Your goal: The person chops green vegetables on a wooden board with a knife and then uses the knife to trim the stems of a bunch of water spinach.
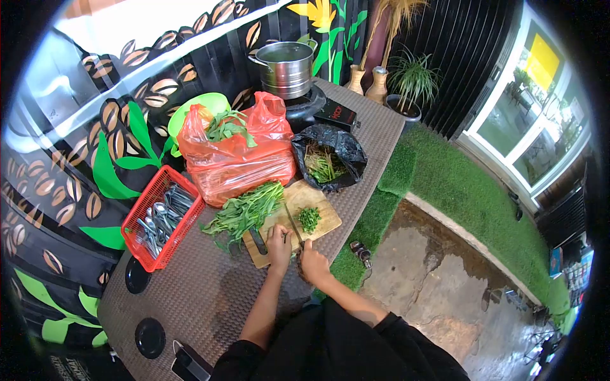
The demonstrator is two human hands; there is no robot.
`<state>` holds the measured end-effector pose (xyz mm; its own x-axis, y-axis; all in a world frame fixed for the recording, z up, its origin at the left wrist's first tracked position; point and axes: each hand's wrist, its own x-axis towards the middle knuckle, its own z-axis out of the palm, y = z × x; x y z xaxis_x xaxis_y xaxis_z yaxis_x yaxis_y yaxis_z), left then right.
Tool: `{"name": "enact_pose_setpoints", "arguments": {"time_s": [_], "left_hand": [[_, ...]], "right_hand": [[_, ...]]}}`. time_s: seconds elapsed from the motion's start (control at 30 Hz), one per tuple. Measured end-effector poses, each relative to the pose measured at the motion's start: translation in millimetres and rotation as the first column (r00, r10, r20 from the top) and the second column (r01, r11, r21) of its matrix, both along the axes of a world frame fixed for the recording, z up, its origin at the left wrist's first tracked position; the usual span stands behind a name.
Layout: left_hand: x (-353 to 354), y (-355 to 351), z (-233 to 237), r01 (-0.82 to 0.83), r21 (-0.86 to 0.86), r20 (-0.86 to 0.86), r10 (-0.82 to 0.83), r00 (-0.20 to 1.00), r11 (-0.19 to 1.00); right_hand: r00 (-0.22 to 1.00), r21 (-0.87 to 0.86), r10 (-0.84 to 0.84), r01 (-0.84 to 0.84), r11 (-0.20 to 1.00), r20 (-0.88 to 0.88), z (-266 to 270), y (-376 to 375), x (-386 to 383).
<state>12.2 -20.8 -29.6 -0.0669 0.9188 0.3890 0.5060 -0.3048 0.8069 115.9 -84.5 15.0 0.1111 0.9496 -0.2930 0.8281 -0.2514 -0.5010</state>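
From head height, one wide, round-edged view looks forward and down on the table (197,286) close below.

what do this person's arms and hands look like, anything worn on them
The left hand and right hand are ungloved. The black top has sleeves ending near the elbows, leaving the forearms bare. No watch shows; rings are too small to tell.
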Motion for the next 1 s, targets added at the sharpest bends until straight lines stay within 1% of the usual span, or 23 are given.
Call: {"name": "enact_pose_setpoints", "arguments": {"time_s": [0.03, 0.07, 0.13, 0.17, 0.2, 0.23, 0.27, 0.3, 0.33, 0.37, 0.4, 0.43, 0.47, 0.53, 0.6, 0.67, 0.73, 0.77, 0.8, 0.83, 0.93, 1.0], "left_hand": [[-0.5, -1.7, 3.8, 0.002, 0.018, -0.063, -0.001, 0.998, 1.0], [-0.4, -4.6, 7.3, -0.003, 0.016, -0.064, 0.004, 0.998, 1.0], [1.7, -12.1, 19.1, -0.01, 0.16, -0.303, 0.059, 0.951, 0.987], [0.5, -12.3, 19.5, -0.013, 0.162, -0.304, 0.063, 0.951, 0.987], [-1.6, -13.2, 17.2, 0.015, 0.132, -0.28, 0.023, 0.96, 0.991], [-3.8, -12.1, 15.1, 0.046, 0.105, -0.255, -0.018, 0.967, 0.993], [-6.3, -8.6, 13.2, 0.046, 0.106, -0.258, -0.018, 0.966, 0.993], [-7.8, -4.7, 15.1, 0.076, 0.095, -0.201, -0.056, 0.978, 0.993], [-8.1, -1.1, 16.4, 0.107, 0.084, -0.14, -0.095, 0.986, 0.991], [-8.1, 2.7, 17.4, 0.111, 0.084, -0.138, -0.098, 0.985, 0.99], [-9.1, 7.3, 18.0, 0.134, -0.013, -0.015, -0.134, 0.991, 0.991], [-10.8, 11.6, 18.6, 0.166, -0.105, 0.111, -0.155, 0.982, 0.98], [-12.3, 16.0, 19.0, 0.168, -0.104, 0.112, -0.156, 0.981, 0.98], [-13.1, 25.7, 10.8, 0.162, -0.127, 0.175, -0.139, 0.975, 0.979], [-15.1, 24.7, 7.8, 0.166, -0.168, 0.176, -0.136, 0.975, 0.972], [-15.7, 20.8, 13.0, 0.161, -0.203, 0.176, -0.126, 0.976, 0.966], [-13.7, 9.9, 25.0, 0.098, -0.115, 0.003, -0.098, 0.995, 0.988], [-13.0, 6.7, 25.9, 0.098, -0.113, 0.005, -0.098, 0.995, 0.989], [-12.8, 2.2, 23.8, 0.096, -0.075, -0.016, -0.097, 0.995, 0.993], [-12.5, -1.5, 21.6, 0.095, -0.039, -0.037, -0.096, 0.995, 0.995], [-13.0, -7.6, 16.0, 0.096, -0.015, -0.029, -0.096, 0.995, 0.995], [-14.2, -8.2, 11.8, 0.091, -0.01, -0.024, -0.091, 0.996, 0.996]], "right_hand": [[1.0, -0.001, 0.005, -0.005, 1.0, 0.001, -2.4, 6.8, 2.3], [1.0, 0.005, 0.024, -0.024, 1.0, 0.0, -4.5, 16.3, 5.8], [0.999, 0.006, 0.041, -0.041, 0.999, -0.007, -1.2, 21.9, 12.6], [0.997, 0.014, 0.074, -0.075, 0.997, 0.005, 1.6, 24.3, 18.0], [0.994, 0.021, 0.11, -0.11, 0.994, 0.018, 4.8, 25.4, 20.8], [0.993, 0.024, 0.114, -0.114, 0.993, 0.016, 7.3, 24.1, 21.5], [0.994, 0.06, 0.104, -0.105, 0.993, 0.012, 9.2, 20.1, 21.4], [0.996, 0.094, 0.092, -0.092, 0.991, 0.008, 10.7, 15.6, 20.7], [0.996, 0.094, 0.087, -0.088, 0.992, 0.008, 11.6, 10.6, 17.8], [0.998, 0.056, 0.057, -0.057, 0.997, 0.001, 12.1, 5.3, 12.3], [1.0, 0.018, 0.029, -0.029, 0.999, -0.005, 10.5, 1.9, 6.8], [1.0, 0.02, 0.028, -0.028, 0.999, -0.004, 8.7, 0.9, 1.9], [1.0, 0.004, 0.014, -0.014, 1.0, 0.009, 7.1, 0.5, -2.2], [1.0, -0.015, -0.01, 0.01, 1.0, 0.028, -0.8, 9.2, -0.1], [0.997, 0.034, 0.063, -0.064, 0.997, 0.047, -3.5, 22.7, 8.0], [0.997, 0.06, 0.073, -0.075, 0.995, 0.03, -0.9, 15.2, 14.1], [0.996, 0.087, 0.089, -0.09, 0.992, 0.011, -3.2, 5.9, 10.7], [0.998, 0.069, 0.047, -0.049, 0.996, 0.03, -5.0, -1.5, 6.2], [0.999, 0.053, 0.004, -0.007, 0.999, 0.052, -4.8, -3.7, 3.4], [0.999, 0.056, 0.004, -0.007, 0.998, 0.055, -4.8, -1.8, 2.1], [0.998, 0.016, 0.02, -0.021, 1.0, 0.058, -4.3, 8.5, 0.3], [0.998, 0.06, 0.066, -0.067, 0.996, 0.022, -2.0, 17.6, 5.6]]}}
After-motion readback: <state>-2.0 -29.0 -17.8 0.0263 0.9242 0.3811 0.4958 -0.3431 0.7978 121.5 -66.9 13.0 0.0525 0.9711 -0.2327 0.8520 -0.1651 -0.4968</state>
